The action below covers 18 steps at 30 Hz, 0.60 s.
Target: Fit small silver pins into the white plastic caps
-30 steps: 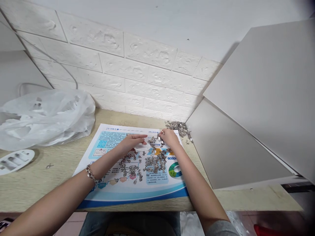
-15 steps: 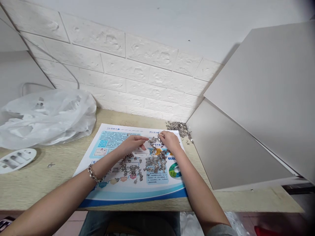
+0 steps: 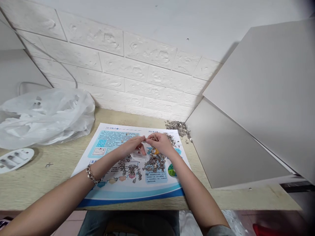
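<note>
My left hand (image 3: 135,144) and my right hand (image 3: 161,143) meet at the fingertips above a printed sheet (image 3: 118,193). Both have thumb and forefinger pinched; whatever tiny thing is between them is too small to make out. Under the left fingers sits a small translucent plastic tray (image 3: 140,157), partly covered. Just below my right hand lies a heap of small silvery metal pieces (image 3: 155,164). A looser group of similar metal pieces (image 3: 130,169) is spread to its left. A chain bracelet (image 3: 91,175) circles the left wrist.
More metal pieces (image 3: 178,127) are piled by the wall at the back right. Leaning grey boards (image 3: 236,147) bound the right side. At left are a white plastic bag (image 3: 49,118), an oval white card with metal parts (image 3: 16,160) and one loose piece (image 3: 49,165).
My right hand has moved left from the upper part of the metal heap to meet my left fingertips. The left hand stays nearly in place, its thumb and forefinger now pinched.
</note>
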{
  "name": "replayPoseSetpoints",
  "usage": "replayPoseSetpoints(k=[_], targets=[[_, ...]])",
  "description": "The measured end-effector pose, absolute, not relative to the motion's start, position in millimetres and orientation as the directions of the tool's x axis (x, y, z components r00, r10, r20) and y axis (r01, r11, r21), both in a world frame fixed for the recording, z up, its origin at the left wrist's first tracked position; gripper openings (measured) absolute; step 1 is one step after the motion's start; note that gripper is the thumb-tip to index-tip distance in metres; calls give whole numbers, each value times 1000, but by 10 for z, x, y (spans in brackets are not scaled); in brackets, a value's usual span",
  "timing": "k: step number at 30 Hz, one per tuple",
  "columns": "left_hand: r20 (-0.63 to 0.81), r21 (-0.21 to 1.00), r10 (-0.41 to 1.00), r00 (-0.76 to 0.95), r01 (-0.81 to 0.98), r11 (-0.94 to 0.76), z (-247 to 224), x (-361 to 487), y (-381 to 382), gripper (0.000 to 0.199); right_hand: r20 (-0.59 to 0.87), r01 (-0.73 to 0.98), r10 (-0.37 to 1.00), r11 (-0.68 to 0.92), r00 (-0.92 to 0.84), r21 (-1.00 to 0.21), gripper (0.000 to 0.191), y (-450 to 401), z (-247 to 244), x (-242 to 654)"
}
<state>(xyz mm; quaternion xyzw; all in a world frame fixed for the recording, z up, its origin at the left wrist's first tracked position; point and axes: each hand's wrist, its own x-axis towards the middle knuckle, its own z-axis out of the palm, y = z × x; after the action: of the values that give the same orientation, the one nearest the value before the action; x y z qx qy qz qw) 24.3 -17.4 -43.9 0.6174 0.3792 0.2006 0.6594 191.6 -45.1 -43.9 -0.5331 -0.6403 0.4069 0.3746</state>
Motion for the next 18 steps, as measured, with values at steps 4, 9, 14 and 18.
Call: replayPoseSetpoints(k=[4,9,14,18], targets=[[-232,972,712,663,176,153,-491,255,-170,37,45,402,987,104,-153,-910,17,-464,-456,1833],[-206,978,739,641,153,139,-395,269,-210,35,100,427,994,108,-42,-898,16,-520,-449,1746],[-196,980,792,579,93,176,-302,293,-235,28,161,519,987,132,12,-845,23,-582,-401,1676],[-146,989,808,570,67,132,-324,296,-212,28,223,644,974,148,36,-750,21,-582,-396,1676]])
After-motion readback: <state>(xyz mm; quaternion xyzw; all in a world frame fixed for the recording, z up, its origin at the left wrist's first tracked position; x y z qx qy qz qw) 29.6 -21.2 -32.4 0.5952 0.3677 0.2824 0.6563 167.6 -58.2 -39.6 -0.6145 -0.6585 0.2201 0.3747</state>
